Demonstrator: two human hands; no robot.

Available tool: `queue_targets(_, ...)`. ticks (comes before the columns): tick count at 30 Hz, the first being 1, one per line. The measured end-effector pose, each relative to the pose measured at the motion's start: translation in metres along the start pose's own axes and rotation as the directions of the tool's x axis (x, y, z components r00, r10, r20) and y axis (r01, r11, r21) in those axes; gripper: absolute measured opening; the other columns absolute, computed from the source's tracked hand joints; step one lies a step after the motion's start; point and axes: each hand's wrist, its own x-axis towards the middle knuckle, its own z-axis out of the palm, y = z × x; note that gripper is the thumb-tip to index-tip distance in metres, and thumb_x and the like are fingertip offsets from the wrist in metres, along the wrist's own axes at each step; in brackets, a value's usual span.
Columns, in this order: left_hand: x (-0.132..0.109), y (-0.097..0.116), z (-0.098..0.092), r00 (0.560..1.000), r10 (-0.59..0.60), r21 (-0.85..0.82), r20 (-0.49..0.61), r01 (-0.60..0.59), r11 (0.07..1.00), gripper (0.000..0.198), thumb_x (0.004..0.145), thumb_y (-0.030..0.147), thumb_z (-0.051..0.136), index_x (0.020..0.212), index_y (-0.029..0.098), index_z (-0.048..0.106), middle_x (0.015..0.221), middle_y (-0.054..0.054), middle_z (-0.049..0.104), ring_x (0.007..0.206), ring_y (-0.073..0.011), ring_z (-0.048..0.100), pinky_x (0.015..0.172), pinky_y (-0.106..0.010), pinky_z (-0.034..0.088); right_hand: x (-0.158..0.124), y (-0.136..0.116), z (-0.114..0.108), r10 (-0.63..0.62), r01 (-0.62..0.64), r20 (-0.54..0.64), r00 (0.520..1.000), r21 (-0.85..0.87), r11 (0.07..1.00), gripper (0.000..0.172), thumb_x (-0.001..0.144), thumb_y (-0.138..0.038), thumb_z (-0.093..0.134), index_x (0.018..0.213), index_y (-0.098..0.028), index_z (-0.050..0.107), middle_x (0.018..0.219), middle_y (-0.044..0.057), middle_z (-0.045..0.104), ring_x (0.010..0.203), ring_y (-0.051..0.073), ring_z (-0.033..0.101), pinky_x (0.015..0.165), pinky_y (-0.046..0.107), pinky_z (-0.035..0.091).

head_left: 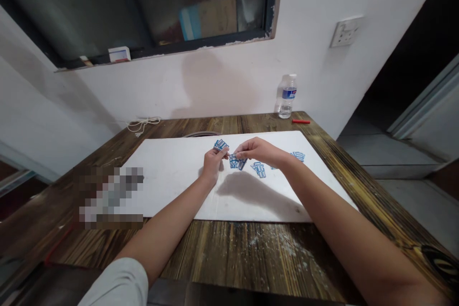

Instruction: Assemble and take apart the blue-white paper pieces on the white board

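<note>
Both my hands meet over a white sheet (172, 186) laid on a dark wooden table (251, 258). My left hand (212, 163) is closed, pinching a small blue-and-white card piece (221, 145) that sticks up above its fingers. My right hand (258, 150) is closed in a pinch on another blue-and-white piece (237, 162) between the two hands. More such pieces lie flat on the sheet: one (258, 169) just under my right wrist, another (298, 156) farther right.
A clear water bottle (287, 96) stands at the table's back edge by the wall, a red pen (300, 121) beside it. A white cord (143, 124) lies at the back left. A blurred patch (111, 197) covers the sheet's left end. A doorway opens to the right.
</note>
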Motion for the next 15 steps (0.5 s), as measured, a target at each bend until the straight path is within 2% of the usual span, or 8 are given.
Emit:
queue_targets(8, 0.0, 0.001, 0.001, 1.0, -0.023, -0.007, 0.008, 0.023, 1.0, 0.036, 0.054, 0.044, 0.084, 0.064, 0.014, 0.065, 0.057, -0.001, 0.062, 0.055, -0.0134, 0.058, 0.055, -0.024, 0.043, -0.019, -0.031, 0.004, -0.061, 0.056, 0.09, 0.994, 0.054, 0.997, 0.02, 0.071, -0.037, 0.076, 0.079, -0.019, 0.074, 0.078, 0.004, 0.072, 0.075, 0.015, 0.063, 0.074, 0.029, 0.049)
queue_targets(15, -0.006, 0.009, 0.005, 0.999, -0.041, -0.002, -0.014, 0.041, 0.999, 0.036, 0.058, 0.046, 0.079, 0.059, 0.014, 0.063, 0.058, -0.003, 0.063, 0.058, -0.0148, 0.06, 0.054, -0.025, 0.044, -0.037, -0.057, 0.001, -0.116, 0.117, 0.069, 0.991, -0.004, 0.993, 0.022, 0.075, -0.038, 0.074, 0.085, -0.019, 0.076, 0.077, 0.004, 0.072, 0.07, 0.013, 0.061, 0.066, 0.027, 0.048)
